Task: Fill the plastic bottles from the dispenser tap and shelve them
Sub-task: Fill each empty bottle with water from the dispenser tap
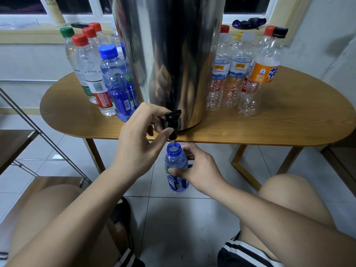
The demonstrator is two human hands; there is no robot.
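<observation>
We see even, fairly dim indoor light with a cool cast; the window panes [246, 2] are dark. The steel dispenser [173, 54] shows streaked glare and murky reflections. Wide-angle distortion bends the table [289, 122] rim and wall lines toward the edges. We find the corners slightly soft.

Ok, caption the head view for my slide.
Left hand grips the black tap of the steel dispenser while the right hand holds an uncapped blue bottle under the stream.

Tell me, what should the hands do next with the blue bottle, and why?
Probably let the left hand release the black tap lever once water nears the neck: a stream is running into the open blue bottle gripped by the right hand, and its level is hard to see.
</observation>
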